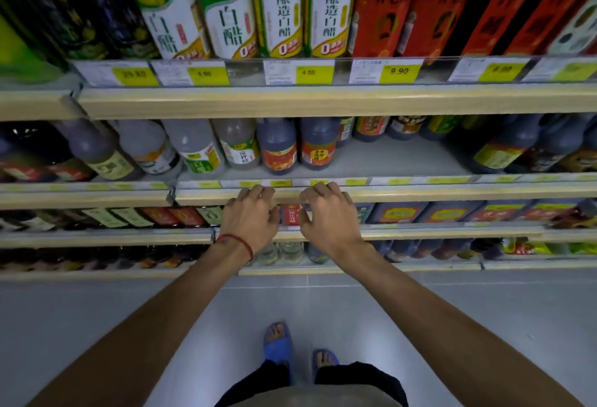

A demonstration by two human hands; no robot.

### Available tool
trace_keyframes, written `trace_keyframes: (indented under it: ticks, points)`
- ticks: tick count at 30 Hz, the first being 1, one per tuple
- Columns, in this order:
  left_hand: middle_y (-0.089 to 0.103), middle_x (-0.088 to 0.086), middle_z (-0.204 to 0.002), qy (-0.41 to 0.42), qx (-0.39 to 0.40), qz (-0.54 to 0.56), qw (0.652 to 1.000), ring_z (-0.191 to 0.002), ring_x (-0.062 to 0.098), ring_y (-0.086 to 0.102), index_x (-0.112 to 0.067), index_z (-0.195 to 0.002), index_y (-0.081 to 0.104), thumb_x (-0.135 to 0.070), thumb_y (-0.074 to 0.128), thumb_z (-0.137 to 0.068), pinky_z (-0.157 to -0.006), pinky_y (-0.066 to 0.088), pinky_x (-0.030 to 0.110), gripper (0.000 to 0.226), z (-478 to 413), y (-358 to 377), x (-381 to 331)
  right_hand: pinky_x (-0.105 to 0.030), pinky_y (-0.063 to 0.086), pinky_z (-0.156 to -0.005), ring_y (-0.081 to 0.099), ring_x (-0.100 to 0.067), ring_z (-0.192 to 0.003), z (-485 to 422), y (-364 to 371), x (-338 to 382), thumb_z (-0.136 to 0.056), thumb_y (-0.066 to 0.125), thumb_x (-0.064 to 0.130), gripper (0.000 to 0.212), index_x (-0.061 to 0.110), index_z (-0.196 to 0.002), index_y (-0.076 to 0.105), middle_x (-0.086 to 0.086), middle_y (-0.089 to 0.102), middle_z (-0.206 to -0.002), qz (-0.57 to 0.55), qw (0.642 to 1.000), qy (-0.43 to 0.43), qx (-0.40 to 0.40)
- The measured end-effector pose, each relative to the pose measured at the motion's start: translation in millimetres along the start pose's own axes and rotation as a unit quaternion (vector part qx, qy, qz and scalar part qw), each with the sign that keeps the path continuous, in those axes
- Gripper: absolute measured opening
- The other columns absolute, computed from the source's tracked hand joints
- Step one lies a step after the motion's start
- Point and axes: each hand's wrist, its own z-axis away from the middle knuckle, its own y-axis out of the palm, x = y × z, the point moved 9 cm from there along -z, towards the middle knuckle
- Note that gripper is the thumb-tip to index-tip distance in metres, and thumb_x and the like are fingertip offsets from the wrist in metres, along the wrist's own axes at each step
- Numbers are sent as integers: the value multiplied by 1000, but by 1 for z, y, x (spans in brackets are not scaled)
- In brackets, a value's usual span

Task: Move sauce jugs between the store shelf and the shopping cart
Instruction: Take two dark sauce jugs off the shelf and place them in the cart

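Note:
Both of my arms stretch toward the store shelf. My left hand, with a red string on its wrist, and my right hand hover side by side in front of a lower shelf, fingers loosely bent and holding nothing. In the narrow gap between them shows a red-labelled jug on that lower shelf; I cannot tell whether either hand touches it. Just above the fingertips runs a wooden shelf edge. Two dark sauce jugs with red labels stand on the shelf above. No shopping cart is in view.
To the right of the dark jugs is a bare stretch of shelf. Tall vinegar bottles fill the top shelf, and more dark bottles stand at the right. My feet in blue sandals stand on the grey tiled floor.

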Motion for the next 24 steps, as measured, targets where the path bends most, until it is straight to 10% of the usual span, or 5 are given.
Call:
trace_keyframes:
  ticks: [24]
  points:
    - [67, 4, -114, -370, -74, 22, 926, -100, 31, 64, -18, -128, 61, -42, 53, -97, -83, 46, 42, 40, 325, -1, 269, -43, 50, -93, 55, -25, -116, 102, 147, 342, -90, 63, 34, 36, 15, -120, 72, 0, 69, -115, -41, 923, -357, 139]
